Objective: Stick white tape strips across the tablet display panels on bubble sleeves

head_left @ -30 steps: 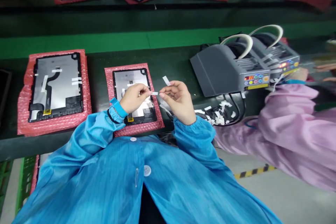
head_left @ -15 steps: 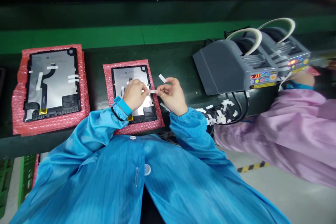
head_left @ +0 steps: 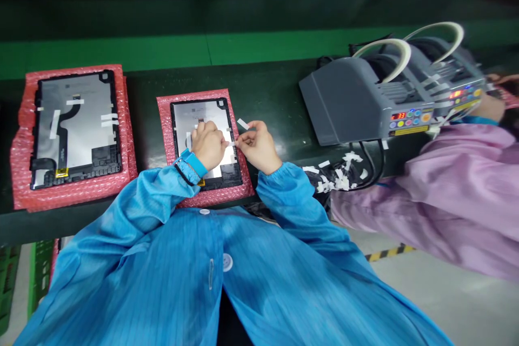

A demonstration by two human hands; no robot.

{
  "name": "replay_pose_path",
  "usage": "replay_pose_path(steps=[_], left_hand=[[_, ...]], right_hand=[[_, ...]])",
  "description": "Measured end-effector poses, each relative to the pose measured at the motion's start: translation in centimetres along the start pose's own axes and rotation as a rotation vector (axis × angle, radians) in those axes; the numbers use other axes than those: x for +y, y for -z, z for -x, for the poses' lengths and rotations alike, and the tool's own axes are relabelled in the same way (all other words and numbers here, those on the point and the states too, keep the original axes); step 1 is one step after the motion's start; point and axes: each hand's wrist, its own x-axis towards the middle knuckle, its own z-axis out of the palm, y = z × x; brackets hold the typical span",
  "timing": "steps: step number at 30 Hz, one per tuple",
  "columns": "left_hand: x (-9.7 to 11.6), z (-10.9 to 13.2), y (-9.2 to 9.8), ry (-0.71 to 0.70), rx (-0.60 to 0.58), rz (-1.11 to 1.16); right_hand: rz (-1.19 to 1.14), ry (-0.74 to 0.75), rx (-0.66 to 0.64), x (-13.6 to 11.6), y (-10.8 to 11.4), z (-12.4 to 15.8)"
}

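Note:
A tablet screen panel with a black frame and silver back lies on a pink bubble-wrap sheet. Above its right edge, a short white strip of tape is stretched between my two hands. My left hand, closed, pinches the strip's left end and covers part of the panel. The right end is pinched by the thumb and finger of my right hand. A second white tape strip sticks out from the fingertips of that hand. Other white strips on the panel are partly hidden by my left hand.
To the left, another screen panel with white tape strips rests on stacked bubble wrap. Grey tape dispensers stand at right, with tape scraps and cables before them. A co-worker's pink sleeve reaches in there.
My right hand has moved slightly left and down towards the panel's right edge, with the strip still between both hands. The view has shifted slightly. The co-worker's hand has moved a little right.

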Motion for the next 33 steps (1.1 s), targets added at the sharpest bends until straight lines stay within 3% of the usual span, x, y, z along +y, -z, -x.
replay_pose_path(steps=[8,14,18,24,26,30,33], left_hand=[[0.3,0.1,0.0,0.0,0.019,0.003],[-0.3,-0.2,0.2,0.028,0.09,0.031],[-1.4,-1.1,1.0,-0.035,0.18,0.149],[-2.1,-1.8,1.4,-0.229,0.086,0.239],[-2.0,-1.8,1.3,-0.204,0.061,0.237],[-1.9,-1.8,1.2,-0.117,0.047,0.253],[-1.8,-1.7,1.1,-0.091,0.025,0.271]], right_hand=[[0.138,0.004,0.004,0.3,-0.1,-0.2],[0.177,0.052,0.045,0.3,1.7,-0.8],[-0.02,0.055,-0.112,-0.7,2.7,-0.3],[-0.099,0.128,-0.317,-2.4,2.2,0.7],[-0.056,0.112,-0.305,-2.4,2.1,0.6],[0.036,0.069,-0.156,-2.0,2.0,0.3],[0.115,0.086,-0.157,-1.7,1.7,-0.1]])
